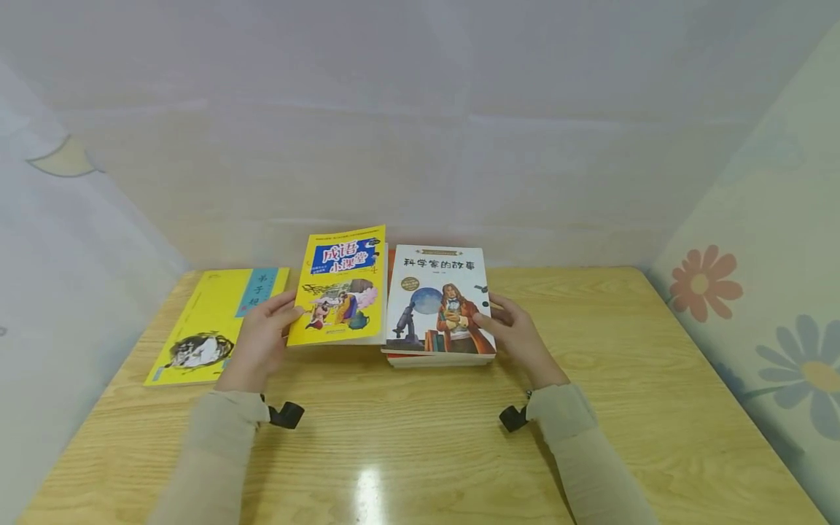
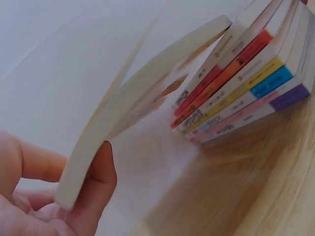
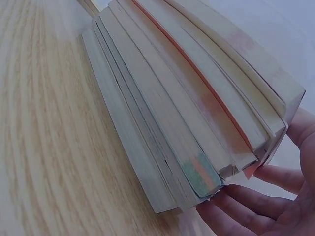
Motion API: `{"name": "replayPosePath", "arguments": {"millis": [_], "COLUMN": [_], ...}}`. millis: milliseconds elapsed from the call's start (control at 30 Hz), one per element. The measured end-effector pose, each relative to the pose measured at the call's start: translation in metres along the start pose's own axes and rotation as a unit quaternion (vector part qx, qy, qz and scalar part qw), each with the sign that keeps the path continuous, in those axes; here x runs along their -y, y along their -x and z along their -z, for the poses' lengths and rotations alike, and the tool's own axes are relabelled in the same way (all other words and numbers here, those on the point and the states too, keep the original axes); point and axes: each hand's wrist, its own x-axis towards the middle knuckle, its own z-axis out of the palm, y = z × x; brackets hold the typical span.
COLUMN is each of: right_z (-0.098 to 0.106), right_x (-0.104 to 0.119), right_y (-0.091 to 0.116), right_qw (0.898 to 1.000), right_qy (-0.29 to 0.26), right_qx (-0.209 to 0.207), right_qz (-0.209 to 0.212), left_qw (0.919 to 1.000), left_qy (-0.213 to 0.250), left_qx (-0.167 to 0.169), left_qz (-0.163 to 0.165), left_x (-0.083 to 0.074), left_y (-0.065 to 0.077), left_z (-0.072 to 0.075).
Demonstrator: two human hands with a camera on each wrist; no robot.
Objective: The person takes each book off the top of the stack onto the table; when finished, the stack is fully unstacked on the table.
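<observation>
My left hand (image 1: pixel 262 332) pinches the left edge of a yellow paperback book (image 1: pixel 337 292), thumb on its cover and fingers beneath. In the left wrist view this book (image 2: pixel 147 73) is tilted and bowed, and its far edge reaches the top of a stack of books (image 2: pixel 236 83). A white-covered book (image 1: pixel 436 292) with a long-haired figure and a microscope tops the stack. My right hand (image 1: pixel 521 339) holds the stack's right side, thumb over the top cover. In the right wrist view its fingers (image 3: pixel 246 206) touch the page edges of the stacked books (image 3: pixel 162 98).
Another yellow book (image 1: pixel 210 321) with a blue title strip lies flat at the left of the wooden table (image 1: pixel 420 452). Behind stands a pale cloth wall (image 1: pixel 420 168). Flower-printed cloth (image 1: pixel 755 240) borders the right side.
</observation>
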Motion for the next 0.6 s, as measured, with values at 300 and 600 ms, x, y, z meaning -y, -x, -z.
{"name": "replayPosePath", "arguments": {"millis": [300,600], "right_z": [0.002,0.0], "right_x": [-0.004,-0.004], "right_y": [-0.001,-0.002], "right_qw": [1.0,1.0], "right_qy": [-0.001,-0.011], "right_qx": [-0.004,-0.013], "right_qz": [0.0,-0.016], "left_qw": [0.9954,0.9754], "left_qy": [-0.075,-0.188], "left_qx": [-0.039,-0.077], "left_qz": [0.045,0.086], "left_x": [0.016,0.022], "left_y": [-0.011,-0.018], "left_z": [0.017,0.017]}}
